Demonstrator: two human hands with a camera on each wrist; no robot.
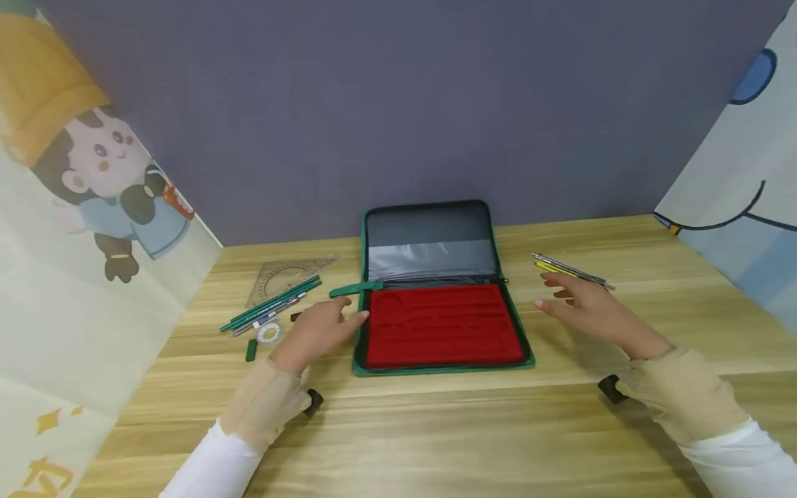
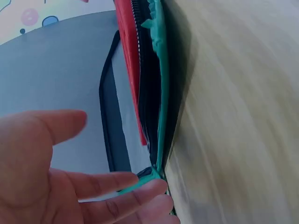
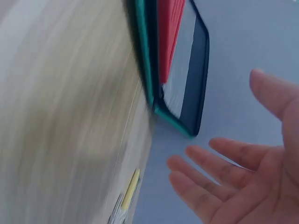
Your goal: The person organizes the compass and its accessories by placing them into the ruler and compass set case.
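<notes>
A green zip case (image 1: 529, 351) lies unfolded on the table, its lid leaning up at the back. Its red moulded tray (image 1: 445, 325) has shaped hollows with nothing in them. Over the case's left edge reaches my left hand (image 1: 316, 330), fingers loosely extended and thumb apart; in the left wrist view the fingertips come close to the green strap end, and contact is unclear. To the right of the case hovers my right hand (image 1: 588, 308), holding nothing, fingers spread in the right wrist view. Just behind it lie a yellow pencil-like stick (image 1: 554, 269) and slim silver tools (image 1: 563, 265).
Left of the case lie a clear set square with a protractor (image 1: 268, 273), green pencils (image 1: 274, 302), a silver pen-like tool (image 1: 249, 326), a white ring (image 1: 268, 333) and a small green block (image 1: 251, 350). A grey wall (image 1: 423, 104) stands behind the table.
</notes>
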